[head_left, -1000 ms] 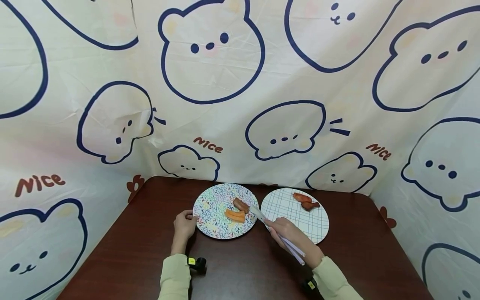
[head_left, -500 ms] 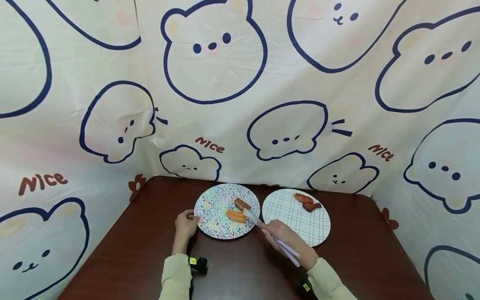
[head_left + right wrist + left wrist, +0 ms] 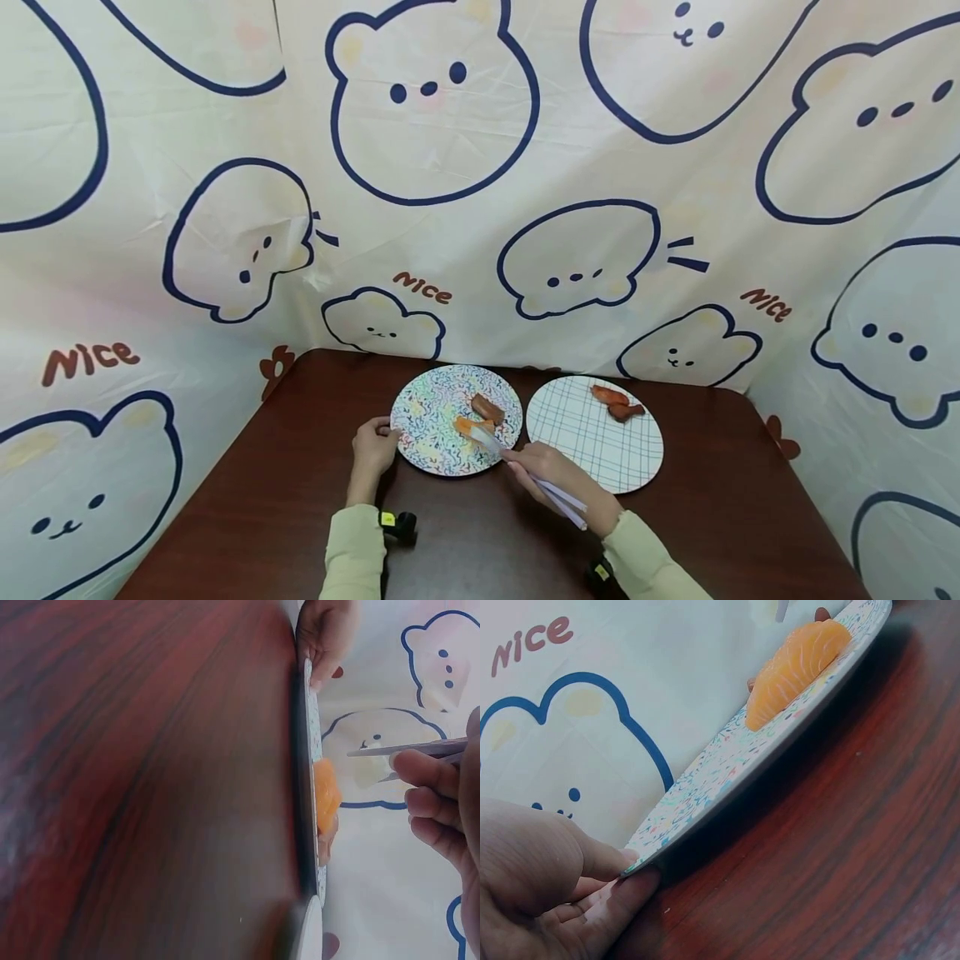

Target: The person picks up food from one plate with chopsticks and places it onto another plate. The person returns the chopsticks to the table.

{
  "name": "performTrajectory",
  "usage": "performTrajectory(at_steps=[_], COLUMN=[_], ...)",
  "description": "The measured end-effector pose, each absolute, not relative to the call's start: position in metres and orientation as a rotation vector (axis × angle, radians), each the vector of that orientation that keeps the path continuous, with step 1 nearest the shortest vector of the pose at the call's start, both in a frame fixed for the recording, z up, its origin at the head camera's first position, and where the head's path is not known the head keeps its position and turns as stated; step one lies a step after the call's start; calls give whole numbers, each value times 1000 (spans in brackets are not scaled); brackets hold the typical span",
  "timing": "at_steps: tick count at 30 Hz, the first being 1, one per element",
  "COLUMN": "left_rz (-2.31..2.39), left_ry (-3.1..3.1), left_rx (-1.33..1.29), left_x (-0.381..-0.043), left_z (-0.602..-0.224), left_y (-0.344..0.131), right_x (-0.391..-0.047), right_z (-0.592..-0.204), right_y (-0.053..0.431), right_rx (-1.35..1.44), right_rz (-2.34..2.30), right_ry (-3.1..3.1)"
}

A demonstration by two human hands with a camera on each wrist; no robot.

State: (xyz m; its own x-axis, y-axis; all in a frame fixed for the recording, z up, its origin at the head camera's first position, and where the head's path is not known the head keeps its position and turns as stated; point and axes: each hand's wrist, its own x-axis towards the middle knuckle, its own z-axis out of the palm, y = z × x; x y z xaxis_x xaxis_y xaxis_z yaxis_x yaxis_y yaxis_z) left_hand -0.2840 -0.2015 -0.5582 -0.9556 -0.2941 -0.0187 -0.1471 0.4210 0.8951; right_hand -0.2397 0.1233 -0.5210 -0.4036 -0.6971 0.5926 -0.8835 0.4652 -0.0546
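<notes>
Fingers [image 3: 630, 900] pinching plate [image 3: 709, 784], brown table [image 3: 457, 537], bear-print backdrop [image 3: 420, 233]

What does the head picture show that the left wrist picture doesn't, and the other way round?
Only the head view shows the right hand, the back ends of the tongs it holds, and the grid plate with a drumstick.
Only the left wrist view shows pale stripes on the salmon and a finger of the left hand under the spotted plate.
Both show the left hand, the spotted plate, the salmon, the table and the bear cloth.
</notes>
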Motion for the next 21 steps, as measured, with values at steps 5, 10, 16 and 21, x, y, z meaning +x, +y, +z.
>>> performTrajectory(at_steps=[5,10,16,21], left_rz=[-1582,-1594,-1573,-1556], left_ry=[-2530,-2526,-2539,-2539], left_rx=[409,403,395,393], left_x=[-284,-285,-285,-285], left_z=[-556,-557,-556,-556], left_y=[-202,-202,-202,-202], right_x=[-239,-239,-244,-248], right_z=[-518,-519,-525,-535], right_y=[116,109,101,98], right_rx=[1354,1394,1422,1398], right_rz=[541,594,519,400], right_ry=[-2230,-2247,-2260,-2282])
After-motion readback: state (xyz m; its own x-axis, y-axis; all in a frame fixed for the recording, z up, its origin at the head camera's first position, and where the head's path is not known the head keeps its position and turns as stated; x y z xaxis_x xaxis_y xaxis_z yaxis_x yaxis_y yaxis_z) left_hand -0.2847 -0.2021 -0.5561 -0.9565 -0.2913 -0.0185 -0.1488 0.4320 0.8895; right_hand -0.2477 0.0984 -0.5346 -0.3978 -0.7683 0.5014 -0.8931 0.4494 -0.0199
